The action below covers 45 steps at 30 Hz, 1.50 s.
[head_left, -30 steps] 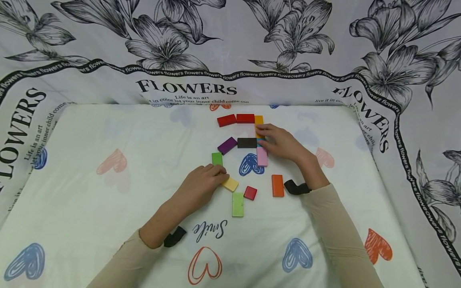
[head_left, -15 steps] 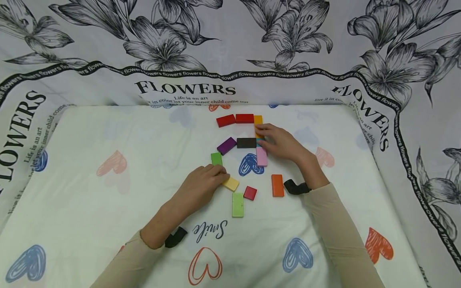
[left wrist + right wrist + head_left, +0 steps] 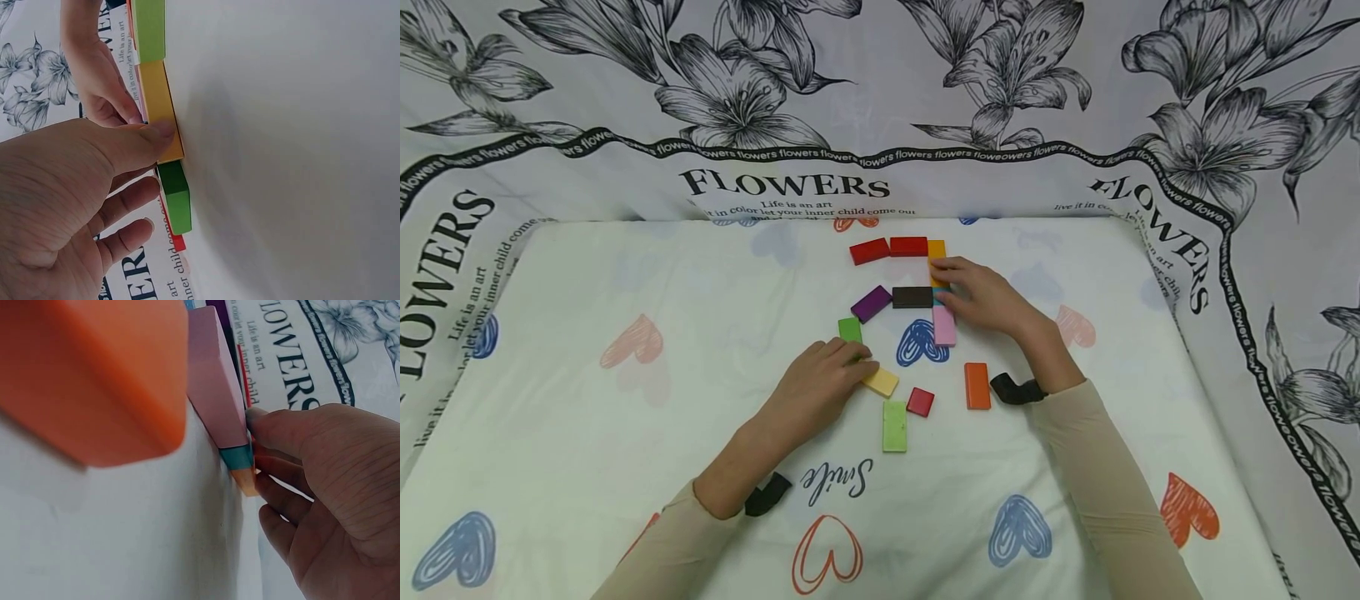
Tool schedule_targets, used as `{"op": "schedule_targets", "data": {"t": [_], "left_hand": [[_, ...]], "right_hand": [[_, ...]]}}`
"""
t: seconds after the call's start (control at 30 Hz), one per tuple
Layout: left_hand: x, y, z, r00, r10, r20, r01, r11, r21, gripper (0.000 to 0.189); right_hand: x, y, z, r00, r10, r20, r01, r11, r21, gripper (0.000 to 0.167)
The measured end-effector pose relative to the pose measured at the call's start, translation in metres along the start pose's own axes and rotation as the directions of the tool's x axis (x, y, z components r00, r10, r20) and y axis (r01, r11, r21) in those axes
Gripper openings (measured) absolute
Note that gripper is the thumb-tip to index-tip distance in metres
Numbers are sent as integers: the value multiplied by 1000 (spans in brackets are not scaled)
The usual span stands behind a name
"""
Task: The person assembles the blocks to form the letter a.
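My left hand (image 3: pixel 812 379) holds the end of a yellow block (image 3: pixel 882 383); in the left wrist view the thumb lies on its outer face and a forefinger is mostly hidden behind. A green block (image 3: pixel 850 328) stands just beyond those fingers. My right hand (image 3: pixel 988 296) reaches in from the right. Its forefinger touches an orange-yellow block (image 3: pixel 937 248), and its thumb is at a small teal block (image 3: pixel 239 457), partly covered in the head view. A pink block (image 3: pixel 944 327) adjoins the teal one. The right fingers are loosely bent.
Two red blocks (image 3: pixel 908 247), a black block (image 3: pixel 912 297) and a purple block (image 3: pixel 871 304) continue the figure. Nearer lie a light green block (image 3: pixel 894 427) and a small red square block (image 3: pixel 921 402). An orange block (image 3: pixel 977 386) lies apart by the right wrist.
The left forefinger has lifted slightly away from the thumb by the green block. The right hand and the blocks stay where they were; the head view shifts a little.
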<state>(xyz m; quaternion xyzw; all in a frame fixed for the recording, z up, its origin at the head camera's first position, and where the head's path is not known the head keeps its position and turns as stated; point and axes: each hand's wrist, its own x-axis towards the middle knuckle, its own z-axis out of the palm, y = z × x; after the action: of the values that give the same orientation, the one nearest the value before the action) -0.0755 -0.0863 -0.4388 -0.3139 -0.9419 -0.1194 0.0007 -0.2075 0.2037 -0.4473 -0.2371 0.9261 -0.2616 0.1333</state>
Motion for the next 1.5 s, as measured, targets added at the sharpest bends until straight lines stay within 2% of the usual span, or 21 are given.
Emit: {"op": "schedule_targets", "data": {"t": [0.4, 0.57, 0.77, 1.0, 1.17, 1.27, 1.4, 1.5], "left_hand": [[1, 3, 1, 1000, -17, 6, 17, 999, -32, 31], [2, 3, -6, 996, -86, -4, 86, 994, -70, 39], [13, 2, -14, 979, -205, -15, 203, 975, -85, 47], [23, 8, -16, 952, -295, 78, 299, 953, -53, 63], [21, 7, -10, 936, -327, 127, 332, 943, -13, 75], [20, 7, -6, 940, -313, 133, 315, 949, 10, 75], [21, 5, -3, 956, -277, 99, 276, 961, 25, 72], [21, 4, -2, 959, -271, 80, 270, 963, 20, 73]], "right_hand": [[0, -2, -1, 1000, 15, 9, -15, 1000, -1, 53], [-1, -2, -1, 1000, 7, 11, -7, 1000, -6, 53], [-1, -2, -1, 1000, 16, 6, -16, 1000, 3, 53], [-1, -1, -1, 1000, 8, 16, -8, 1000, -3, 53], [1, -1, 4, 1000, 3, 27, -3, 1000, 10, 53], [0, -3, 4, 1000, 4, 20, -4, 1000, 5, 53], [-2, -4, 1, 1000, 13, -3, -13, 1000, -10, 53], [-1, -5, -1, 1000, 13, -5, -13, 1000, -14, 54]]}}
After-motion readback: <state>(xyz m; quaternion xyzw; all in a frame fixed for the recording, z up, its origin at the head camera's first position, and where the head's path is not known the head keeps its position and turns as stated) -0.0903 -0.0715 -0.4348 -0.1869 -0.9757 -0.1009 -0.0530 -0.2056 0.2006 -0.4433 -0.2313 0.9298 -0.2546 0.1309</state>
